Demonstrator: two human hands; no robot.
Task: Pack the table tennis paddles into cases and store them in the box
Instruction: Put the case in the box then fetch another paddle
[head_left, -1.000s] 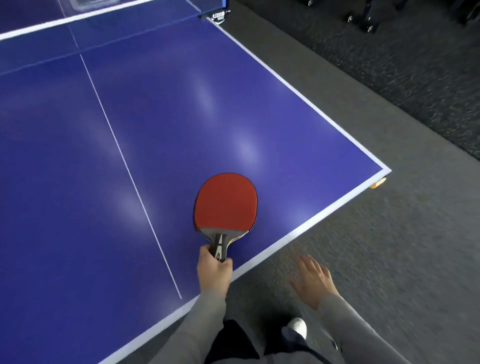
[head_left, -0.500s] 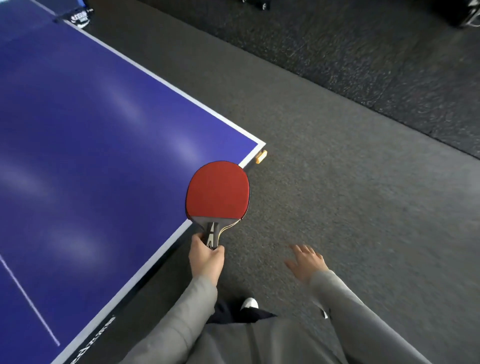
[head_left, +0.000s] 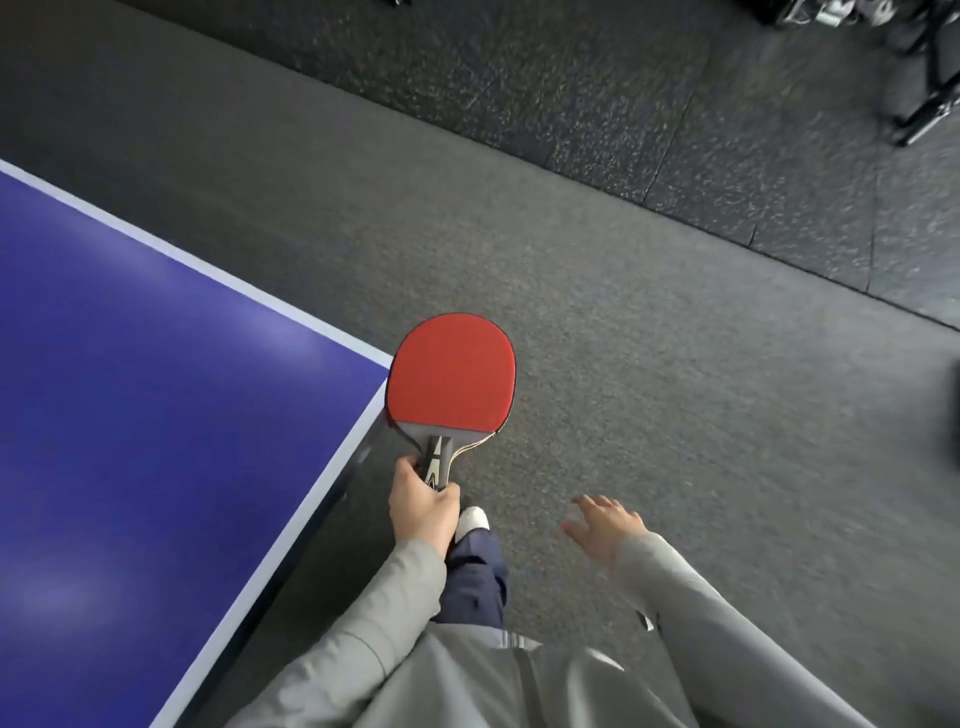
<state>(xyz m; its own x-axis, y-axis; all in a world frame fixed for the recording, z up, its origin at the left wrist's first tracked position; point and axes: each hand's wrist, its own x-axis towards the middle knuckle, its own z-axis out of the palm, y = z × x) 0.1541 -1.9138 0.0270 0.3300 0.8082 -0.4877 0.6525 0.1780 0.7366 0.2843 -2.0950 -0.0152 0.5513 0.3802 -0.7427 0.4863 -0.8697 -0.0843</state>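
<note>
Since the earlier frame, the paddle (head_left: 451, 382) has travelled off the table (head_left: 156, 415) surface and now sits beyond the table's corner, mostly above the floor (head_left: 675, 389); the table itself has slid to the left of view, and only its corner section shows.

Grip, left hand (head_left: 421, 506): closed round the paddle's handle, fingers curled about the lower part, thumb along the left side. The handle is dark with a pale stripe and flares where it meets the blade. The blade is held flat-face up, handle toward the person. Its face is a smooth, matte red rubber sheet, rounded at the top, cut straight across near the handle, with a thin dark rim; a light wooden edge shows at the lower right of the blade.

Grip, right hand (head_left: 605, 525): holds nothing, fingers spread and relaxed, palm facing down over the floor, well apart from the paddle. It is slightly blurred.

Both arms wear grey sleeves (head_left: 727, 649) of soft, plain fabric. Between them a dark blue trouser leg (head_left: 475, 582) and a white shoe tip (head_left: 471, 519) show.

The table has a glossy blue-violet top with soft light reflections and a white border line along both visible edges. The floor is grey, fine-grained carpet nearest the person; farther off lie darker speckled mats (head_left: 571, 93) with visible seams. Black metal frames (head_left: 924, 78) stand at the upper right, indistinct.
</note>
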